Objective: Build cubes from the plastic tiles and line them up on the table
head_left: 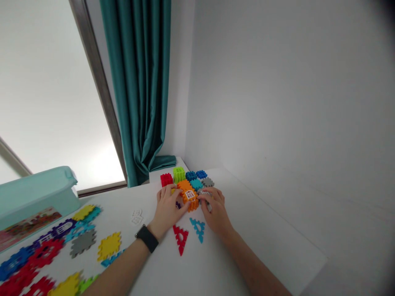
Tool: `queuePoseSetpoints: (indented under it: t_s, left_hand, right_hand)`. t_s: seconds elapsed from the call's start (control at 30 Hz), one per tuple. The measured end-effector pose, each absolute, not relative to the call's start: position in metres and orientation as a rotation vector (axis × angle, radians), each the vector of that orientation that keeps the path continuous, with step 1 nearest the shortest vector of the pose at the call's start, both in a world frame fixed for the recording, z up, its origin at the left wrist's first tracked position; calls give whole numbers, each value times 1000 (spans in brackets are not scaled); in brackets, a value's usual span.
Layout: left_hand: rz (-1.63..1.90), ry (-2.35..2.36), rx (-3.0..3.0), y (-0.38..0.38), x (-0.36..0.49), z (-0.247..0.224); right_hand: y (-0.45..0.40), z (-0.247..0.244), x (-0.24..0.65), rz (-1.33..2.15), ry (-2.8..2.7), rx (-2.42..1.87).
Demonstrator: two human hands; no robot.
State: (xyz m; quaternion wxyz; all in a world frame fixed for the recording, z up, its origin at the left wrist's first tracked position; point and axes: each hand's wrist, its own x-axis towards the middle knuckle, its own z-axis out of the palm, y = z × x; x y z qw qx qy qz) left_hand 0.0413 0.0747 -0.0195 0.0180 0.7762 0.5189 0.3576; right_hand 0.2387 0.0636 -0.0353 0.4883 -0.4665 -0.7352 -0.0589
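Observation:
An orange block structure point(186, 187) with a white window piece point(190, 195) on its front stands on the white table. My left hand point(168, 204) touches its left side, thumb and fingers curved around it. At its right, my right hand point(215, 207) has thumb and fingers bent over a grey piece, partly hidden. Behind the orange structure are a red cube point(166, 179), a lime green cube point(179, 174), blue pieces point(191, 175) and a light blue piece point(196, 184). A red triangle point(180, 239) and a light blue triangle point(198, 228) lie flat in front.
Loose toothed pieces in yellow point(110, 246), grey point(83, 242), red and blue cover the table's left side. A teal bin point(37, 193) stands behind them. White small pieces point(137, 216) lie left of my left hand. A green curtain point(138, 82) and wall point(277, 90) bound the back.

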Motion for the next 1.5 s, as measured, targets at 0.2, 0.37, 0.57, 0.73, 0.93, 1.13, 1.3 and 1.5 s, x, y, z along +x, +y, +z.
queuePoseSetpoints:
  t_s: [0.2,0.37,0.57,0.73,0.93,1.13,1.3,1.5]
  left_hand:
    - [1101,1575,2464,75,42,-23]
    - [1085,1592,2455,76,41,-25]
    - [1095,1589,2463,76,42,-27]
    - [1084,1597,2462,76,42,-28]
    - [1066,1605,2460,76,42,-28]
    - [1068,1611,2464,76,42,-29]
    - [1060,1600,2467,77,41,-31]
    - [1027,1622,2485,77,41,-30]
  right_hand:
    - [64,-35,240,-156,-1812,-1142]
    - [64,-36,242,-164,-1825,-1162]
    - [63,-36,241,-171,-1819,-1159]
    - [62,-36,241,-164,-1827,-1164]
    - [65,-41,243,-186,-1853,-1163]
    - [66,-43,245,-202,-1900,-1162]
    - [61,-40,241,-184,-1894,-1164]
    - [60,-39,240,-184,-1896,-1170]
